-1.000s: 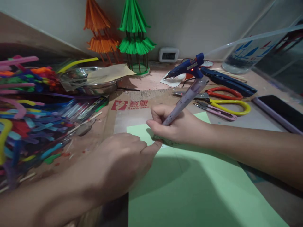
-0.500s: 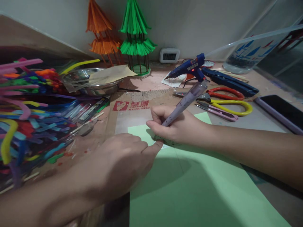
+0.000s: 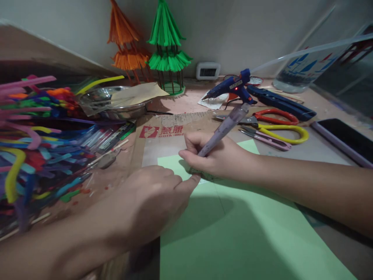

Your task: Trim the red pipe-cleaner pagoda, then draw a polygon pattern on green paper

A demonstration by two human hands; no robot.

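My right hand (image 3: 214,155) is closed around a pale purple pen (image 3: 224,128), its tip down on a light green sheet of paper (image 3: 233,233). My left hand (image 3: 148,202) is curled, with one fingertip pressing a small greenish flat thing, maybe a ruler (image 3: 201,175), onto the sheet just under my right hand. Most of that thing is hidden by the hands. The paper lies on a piece of brown cardboard (image 3: 163,136) with red print.
A heap of coloured pipe cleaners (image 3: 32,140) fills the left. Behind stand a metal bowl (image 3: 113,103), orange (image 3: 125,42) and green (image 3: 166,42) paper trees and a blue glue gun (image 3: 230,86). Scissors (image 3: 276,130), a dark tool (image 3: 279,102) and a phone (image 3: 344,140) lie right.
The pen has tilted slightly and its top end has swung a little to the left. Both hands stay in place on the green paper.
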